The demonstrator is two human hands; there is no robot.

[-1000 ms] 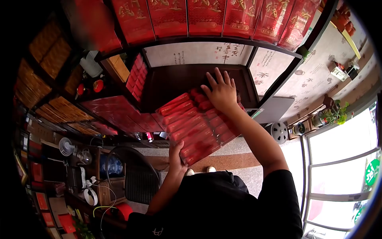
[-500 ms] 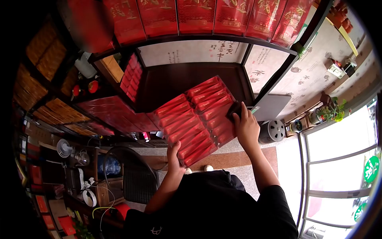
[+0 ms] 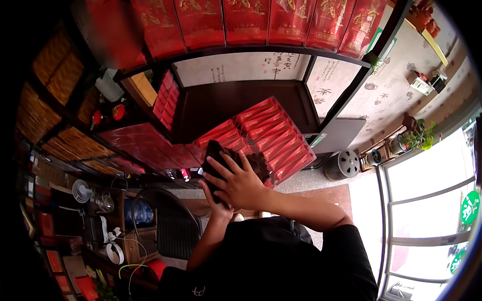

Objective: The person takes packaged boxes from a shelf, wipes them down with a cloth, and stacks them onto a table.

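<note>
A clear-wrapped pack of red packets, laid out in two rows, is held tilted in front of the shelf. My left hand grips its near left corner, thumb up along the edge; the other fingers are hidden beneath. Across the pack's left near part, my right hand presses a dark, crumpled cloth with its fingers spread over it. The cloth covers several packets, and its edge bunches out to the right of the fingers.
Behind the pack is a dark wooden shelf board. Tall red boxes line the shelf above. More red packs are stacked at left. A black chair stands below left, and a metal canister sits at right.
My right hand has swept the dark cloth from the pack's right edge across to its left near part. The left hand keeps its place at the corner.
</note>
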